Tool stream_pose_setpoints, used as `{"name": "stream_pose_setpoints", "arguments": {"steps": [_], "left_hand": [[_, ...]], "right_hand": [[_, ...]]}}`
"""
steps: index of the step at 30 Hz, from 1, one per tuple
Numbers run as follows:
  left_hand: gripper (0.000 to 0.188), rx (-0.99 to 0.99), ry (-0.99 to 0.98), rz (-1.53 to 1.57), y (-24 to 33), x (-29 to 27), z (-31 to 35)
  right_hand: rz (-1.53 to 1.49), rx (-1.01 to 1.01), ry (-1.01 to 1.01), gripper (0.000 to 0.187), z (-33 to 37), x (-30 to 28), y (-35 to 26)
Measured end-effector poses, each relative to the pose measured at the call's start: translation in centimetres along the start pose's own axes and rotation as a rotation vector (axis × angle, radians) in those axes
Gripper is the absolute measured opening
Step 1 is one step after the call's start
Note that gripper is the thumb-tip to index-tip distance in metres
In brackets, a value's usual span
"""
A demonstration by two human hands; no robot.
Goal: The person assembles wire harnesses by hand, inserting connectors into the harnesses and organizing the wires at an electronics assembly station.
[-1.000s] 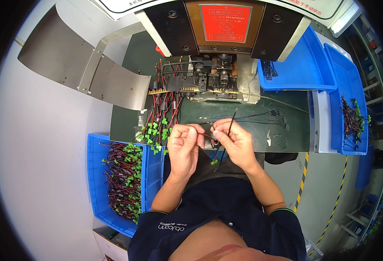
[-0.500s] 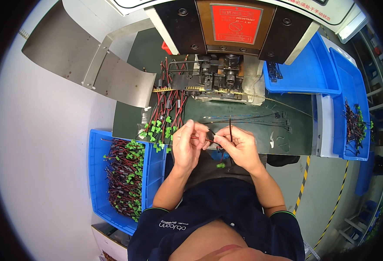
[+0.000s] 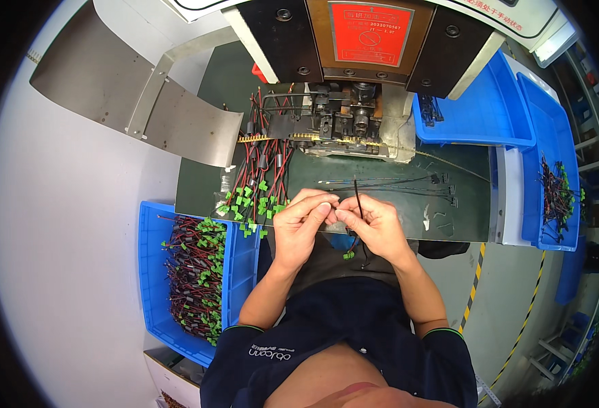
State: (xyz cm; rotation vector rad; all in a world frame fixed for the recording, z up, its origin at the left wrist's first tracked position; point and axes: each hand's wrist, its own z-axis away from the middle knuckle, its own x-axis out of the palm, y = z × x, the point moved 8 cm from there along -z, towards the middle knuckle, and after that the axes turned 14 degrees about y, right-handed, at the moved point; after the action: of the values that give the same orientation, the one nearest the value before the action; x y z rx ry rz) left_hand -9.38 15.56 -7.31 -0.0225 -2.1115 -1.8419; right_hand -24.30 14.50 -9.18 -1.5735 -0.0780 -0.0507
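Observation:
Above my lap, at the front edge of the bench, my left hand (image 3: 301, 228) and my right hand (image 3: 377, 228) meet fingertip to fingertip. Both are closed in a pinch on one wire harness (image 3: 358, 195). Its black wire stands up past my right index finger, and a green connector (image 3: 348, 255) dangles beneath the right fingers. The exact bit between the fingertips is covered. Behind my left hand lies a bunch of red-and-black harnesses (image 3: 279, 161) with green connectors (image 3: 243, 200). Several thin dark cables (image 3: 401, 188) with black plugs lie on the bench beyond my right hand.
A press machine (image 3: 354, 122) with a gold terminal strip (image 3: 253, 139) stands straight ahead. At left, a blue bin (image 3: 151, 272) holds many harnesses beneath a curved metal sheet (image 3: 190, 129). Blue trays (image 3: 476, 129) sit at the right. The green bench top (image 3: 381, 166) lies between.
My left fingers have come in to the right and now touch the right fingertips. The red wire that showed between the hands is now covered. The green connector has shifted slightly.

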Motion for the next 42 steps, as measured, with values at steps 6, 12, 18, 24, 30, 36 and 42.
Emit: {"name": "stream_pose_setpoints", "arguments": {"steps": [6, 12, 18, 24, 30, 36, 42], "left_hand": [[0.016, -0.129, 0.022, 0.09, -1.1, -0.3, -0.1], [0.015, -0.065, 0.054, 0.046, -0.6, -0.7, -0.3], [0.017, -0.064, 0.075, -0.005, 0.0, -1.0, -0.2], [0.017, -0.068, 0.085, -0.027, 0.2, -1.1, -0.1], [0.017, -0.074, 0.099, -0.024, 0.3, -1.3, 0.1], [0.012, -0.072, 0.105, -0.015, 0.4, -1.4, 0.1], [0.006, 0.018, 0.027, -0.03, 0.8, -0.5, 0.5]], "right_hand": [[0.141, -0.25, 0.02, 0.012, -0.7, -0.5, -2.8], [0.197, -0.256, 0.035, 0.024, 0.8, -1.0, -4.1], [0.185, -0.386, 0.127, 0.018, 1.5, -1.8, -4.1], [0.261, -0.363, 0.106, 0.016, 2.0, -1.3, -3.9], [0.494, -0.709, 0.152, 0.019, 2.7, -0.3, -5.8], [0.507, -0.729, 0.126, 0.017, 2.5, -0.2, -6.0], [0.191, -0.515, 0.079, 0.013, 0.8, 0.4, -4.8]]}}
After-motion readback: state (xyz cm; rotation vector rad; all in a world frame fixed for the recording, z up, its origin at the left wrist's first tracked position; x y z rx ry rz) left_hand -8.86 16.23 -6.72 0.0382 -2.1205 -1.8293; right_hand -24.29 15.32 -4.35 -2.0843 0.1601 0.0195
